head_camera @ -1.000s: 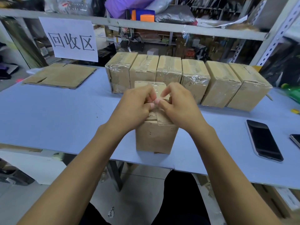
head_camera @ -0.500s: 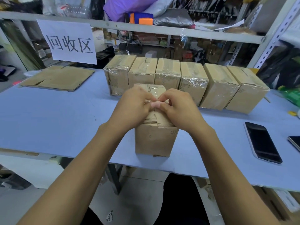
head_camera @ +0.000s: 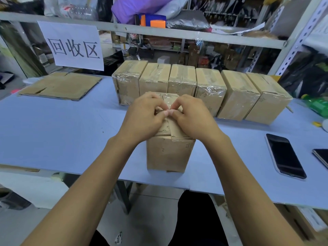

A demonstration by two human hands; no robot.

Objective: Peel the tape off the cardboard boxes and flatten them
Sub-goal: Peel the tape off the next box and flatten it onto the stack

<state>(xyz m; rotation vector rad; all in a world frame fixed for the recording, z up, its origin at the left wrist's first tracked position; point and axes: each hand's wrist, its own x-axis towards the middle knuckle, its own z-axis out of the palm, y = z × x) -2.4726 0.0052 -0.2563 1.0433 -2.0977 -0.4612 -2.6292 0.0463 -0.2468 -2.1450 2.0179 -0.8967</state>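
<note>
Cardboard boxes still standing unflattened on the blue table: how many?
7. Six stand side by side in a back row; one front box stands nearer, under both hands. Any behind the row would be hidden.

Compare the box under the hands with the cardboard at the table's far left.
The box stands upright and closed; the cardboard lies flat, already collapsed. Both hands, left hand and right hand, pick at the box's top; nothing touches the cardboard. Both are plain brown.
</note>
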